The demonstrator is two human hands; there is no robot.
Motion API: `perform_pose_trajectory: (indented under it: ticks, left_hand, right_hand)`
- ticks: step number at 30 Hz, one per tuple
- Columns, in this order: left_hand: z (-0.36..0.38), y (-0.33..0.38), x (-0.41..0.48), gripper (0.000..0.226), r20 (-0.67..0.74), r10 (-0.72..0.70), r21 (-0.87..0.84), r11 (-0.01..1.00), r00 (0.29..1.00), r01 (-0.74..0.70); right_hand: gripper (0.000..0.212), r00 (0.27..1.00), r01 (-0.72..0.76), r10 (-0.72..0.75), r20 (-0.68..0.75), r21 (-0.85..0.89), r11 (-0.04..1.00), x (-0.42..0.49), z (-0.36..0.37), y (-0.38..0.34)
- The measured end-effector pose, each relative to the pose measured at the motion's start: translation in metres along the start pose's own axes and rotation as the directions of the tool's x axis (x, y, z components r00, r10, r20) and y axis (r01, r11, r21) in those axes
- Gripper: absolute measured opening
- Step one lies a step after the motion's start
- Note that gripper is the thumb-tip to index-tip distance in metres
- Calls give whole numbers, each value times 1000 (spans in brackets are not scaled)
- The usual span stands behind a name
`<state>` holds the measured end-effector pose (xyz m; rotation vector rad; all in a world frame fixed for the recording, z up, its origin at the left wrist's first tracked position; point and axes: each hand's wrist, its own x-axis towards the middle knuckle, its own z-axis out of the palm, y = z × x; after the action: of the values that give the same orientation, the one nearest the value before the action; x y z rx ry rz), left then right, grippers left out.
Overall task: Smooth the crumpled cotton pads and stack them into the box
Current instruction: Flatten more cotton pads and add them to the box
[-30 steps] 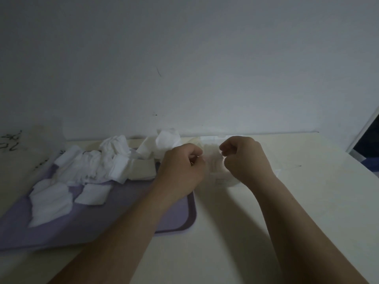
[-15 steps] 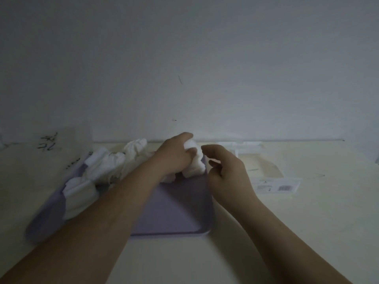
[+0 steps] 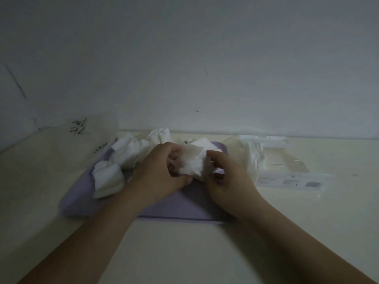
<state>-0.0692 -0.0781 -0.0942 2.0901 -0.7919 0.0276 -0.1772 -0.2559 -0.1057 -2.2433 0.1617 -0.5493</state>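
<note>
Both hands are up over the flat lavender plastic tray (image 3: pixel 178 210), working one crumpled white cotton pad (image 3: pixel 193 163). My left hand (image 3: pixel 162 173) pinches its left side, fingers curled round it. My right hand (image 3: pixel 227 179) pinches the right edge between thumb and fingertips. The pad is off the tray, between the hands and not flat yet.

Risks:
- Pull too hard and the cotton probably tears or splits into layers. It looks thin at the top corner.
- The heap of crumpled white pads (image 3: pixel 131 154) sits at the tray's far-left end, some near the rim. A nudge from my left forearm could push them onto the cream table (image 3: pixel 184 253).
- The clear plastic box (image 3: pixel 272 138) to the right looks light, so pressing a pad in one-handed may slide it. The white stack inside (image 3: pixel 254 158) looks uneven already and could slump.
- The light is dim, so creases are easy to miss.

Writing:
- Black handwritten marks (image 3: pixel 79 127) on the translucent container (image 3: pixel 96 130) at far left. I can't read them.
- White label (image 3: pixel 291 181) on the box's front flap carries a barcode (image 3: pixel 312 184). The print is too small and blurred to read, and no brand is legible.
</note>
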Motion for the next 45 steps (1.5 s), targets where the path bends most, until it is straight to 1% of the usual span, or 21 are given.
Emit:
perform_pose_trajectory:
  ticks: [3,5,7,8,11,13,16,18,20,21,23,25,29,31,33,35,37,39,41,43,45]
  left_hand:
    - [8,-3,-9,83,52,14,-127,992,999,-8]
    - [14,1,-14,79,28,30,-124,992,999,-27]
    - [20,6,-16,75,-24,63,-147,987,998,-66]
    - [21,8,-17,74,-41,66,-172,982,997,-72]
    - [17,8,-14,65,-20,14,-243,970,1000,-18]
    - [13,7,-14,61,14,-38,-200,979,999,40]
    - [11,9,-16,60,-20,-15,-70,997,1000,14]
    - [11,10,-16,47,-32,7,-29,1000,999,-8]
    - [9,12,-16,18,-38,26,-14,1000,999,-27]
    - [8,12,-15,19,-61,22,-7,1000,998,-22]
    - [5,8,-13,35,-122,-31,-8,1000,992,30]
    - [1,5,-11,38,-178,-67,-8,998,982,67]
    - [-7,5,-8,24,-312,-32,-25,999,949,26]
    - [-13,12,-8,16,-365,-23,-55,999,931,3]
    - [-16,21,-10,14,-305,-68,-209,978,950,3]
    - [-17,30,-13,15,-169,-143,-376,924,975,70]
    - [-13,34,-16,12,-50,-178,-447,884,983,137]
    - [-9,36,-16,9,-1,-171,-494,857,985,148]
    - [-7,35,-16,16,42,-165,-570,806,985,159]
    - [-8,36,-17,9,109,-130,-630,758,986,169]
    - [-7,36,-18,10,156,-83,-652,740,984,166]
  right_hand:
    - [46,999,13,-15,-33,-46,999,1,-1,2]
    - [43,1000,-4,3,-21,-67,998,1,-4,3]
    - [16,999,10,-12,-33,-64,998,1,-6,1]
    - [7,999,15,-15,-46,-18,1000,0,-7,-1]
    - [11,999,-14,18,-44,97,995,-1,-10,-4]
    - [12,999,-8,10,-31,74,997,-2,-9,-2]
    - [13,1000,5,-3,-15,79,997,-2,-3,1]
    - [11,1000,7,-7,-2,84,996,-2,-2,2]
    - [9,1000,7,-6,-20,27,1000,-1,-4,3]
    - [16,999,5,-5,-33,-10,1000,-1,-5,4]
    - [25,998,-6,5,-61,-19,1000,-1,-7,3]
    - [22,994,-31,36,-101,49,998,-1,-8,1]
    - [11,978,-68,102,-180,185,980,-1,-8,0]
    - [9,971,-88,155,-181,330,940,-1,-10,-3]
    - [15,967,-86,181,-178,441,893,-1,-13,-8]
    - [16,972,-78,176,-157,492,867,-2,-17,-13]
    - [19,974,-98,192,-123,538,838,-1,-19,-14]
    - [26,967,-134,233,-101,576,806,1,-19,-12]
    - [27,965,-150,250,-85,604,783,3,-20,-10]
    - [19,964,-165,259,-63,621,766,3,-21,-9]
    - [9,964,-187,263,-23,645,741,2,-21,-10]
